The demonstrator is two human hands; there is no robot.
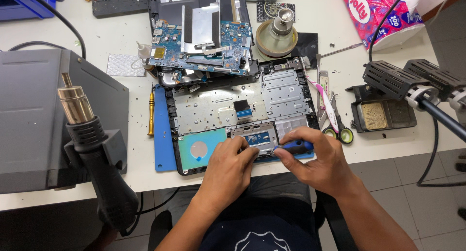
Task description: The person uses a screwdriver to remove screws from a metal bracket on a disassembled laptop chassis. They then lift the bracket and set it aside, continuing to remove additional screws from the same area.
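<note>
Nearest to the camera, lower middle of the frame: two bare forearms over a dark shirt. Right hand (310, 156) closed around a small screwdriver with blue and black handle (296, 146), held almost flat, its tip hidden toward the grey touchpad board with blue label (254, 138). Left hand (232, 162) with curled fingers pressed on the lower edge of the opened black laptop base with silver metal plate (242, 103), probably to keep it steady; nothing visibly grasped. Laptop base lying on a blue rectangular work mat (162, 134), near the table edge, easy to reach. Removed blue circuit board with silver shield (201, 42) put aside in the upper middle. Left of the mat, a yellow-handled screwdriver (151, 110). Lower left, a black hot-air gun with brass nozzle (90, 149), parked upright in its holder. Upper right corner, a soft pink and white tissue packet (376, 13) with a red oval label. Right of the laptop, green-handled scissors (340, 129).
</note>
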